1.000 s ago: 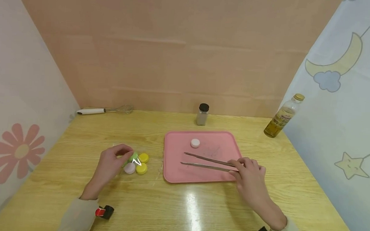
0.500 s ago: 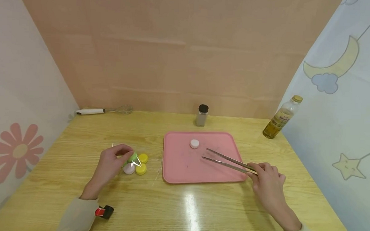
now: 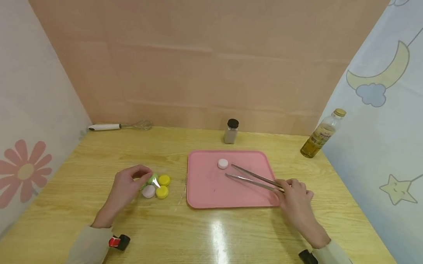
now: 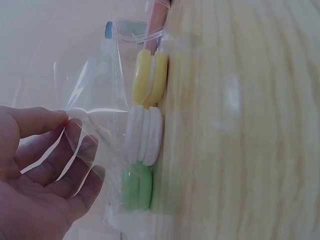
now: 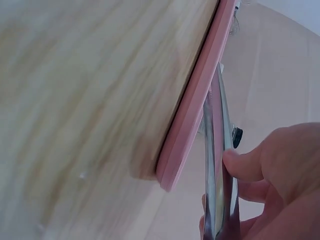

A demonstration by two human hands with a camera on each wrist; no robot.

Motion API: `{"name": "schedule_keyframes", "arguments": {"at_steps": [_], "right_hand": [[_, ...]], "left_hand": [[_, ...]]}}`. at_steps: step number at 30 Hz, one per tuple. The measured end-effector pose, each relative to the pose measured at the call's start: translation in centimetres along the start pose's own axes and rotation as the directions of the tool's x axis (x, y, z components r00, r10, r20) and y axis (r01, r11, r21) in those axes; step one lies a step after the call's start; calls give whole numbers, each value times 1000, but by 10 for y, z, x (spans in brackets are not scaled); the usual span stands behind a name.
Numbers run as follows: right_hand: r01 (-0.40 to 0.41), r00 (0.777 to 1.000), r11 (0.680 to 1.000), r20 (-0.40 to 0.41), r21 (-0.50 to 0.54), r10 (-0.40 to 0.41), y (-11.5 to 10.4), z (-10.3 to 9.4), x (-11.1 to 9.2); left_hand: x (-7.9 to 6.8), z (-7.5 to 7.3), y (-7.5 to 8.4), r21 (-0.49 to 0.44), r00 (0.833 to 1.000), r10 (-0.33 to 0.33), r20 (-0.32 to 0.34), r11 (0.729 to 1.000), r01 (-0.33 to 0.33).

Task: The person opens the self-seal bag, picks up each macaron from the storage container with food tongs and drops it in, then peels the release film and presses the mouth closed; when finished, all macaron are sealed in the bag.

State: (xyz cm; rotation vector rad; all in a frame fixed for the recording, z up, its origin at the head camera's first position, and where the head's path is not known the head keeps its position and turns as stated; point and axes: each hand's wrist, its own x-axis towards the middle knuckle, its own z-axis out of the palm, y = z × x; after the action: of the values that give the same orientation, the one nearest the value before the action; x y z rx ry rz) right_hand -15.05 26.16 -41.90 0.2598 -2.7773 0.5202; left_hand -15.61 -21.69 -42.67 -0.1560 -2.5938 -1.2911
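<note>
My left hand [image 3: 125, 183] pinches the edge of a clear plastic bag [image 4: 95, 95] between thumb and finger. Inside the bag are several macarons: yellow [image 3: 162, 192], pale lilac [image 3: 148, 191] and green [image 4: 137, 187]. My right hand [image 3: 295, 201] grips metal tongs [image 3: 253, 181] from the side, thumb on one arm and fingers on the other. The two tong tips stand apart over the pink tray [image 3: 204, 196]. Just left of the tips, one pale pinkish-white macaron [image 3: 223, 164] lies on the tray.
Behind the tray stands a small jar [image 3: 231, 132] with a black lid. An oil bottle [image 3: 321, 136] with a gold cap is at the back right. A white-handled whisk [image 3: 120, 126] lies along the back left edge, by the walls.
The right hand drew the tongs to the right, away from the lone macaron, then brought them partway back left toward it. My left hand has stayed in place on the bag.
</note>
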Motion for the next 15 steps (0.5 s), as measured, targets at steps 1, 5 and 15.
{"name": "schedule_keyframes", "arguments": {"at_steps": [1, 5, 15], "right_hand": [[-2, 1000, 1000, 7, 3, 2, -1, 1, 2], [-2, 1000, 1000, 18, 6, 2, -6, 3, 9], [4, 1000, 1000, -1, 12, -4, -17, 14, 21]], "left_hand": [[0, 0, 0, -3, 1000, 2, -1, 1000, -2], [0, -1, -1, -15, 1000, 8, 0, 1000, -8], [-2, -1, -1, -12, 1000, 25, 1, 1000, -25]]}}
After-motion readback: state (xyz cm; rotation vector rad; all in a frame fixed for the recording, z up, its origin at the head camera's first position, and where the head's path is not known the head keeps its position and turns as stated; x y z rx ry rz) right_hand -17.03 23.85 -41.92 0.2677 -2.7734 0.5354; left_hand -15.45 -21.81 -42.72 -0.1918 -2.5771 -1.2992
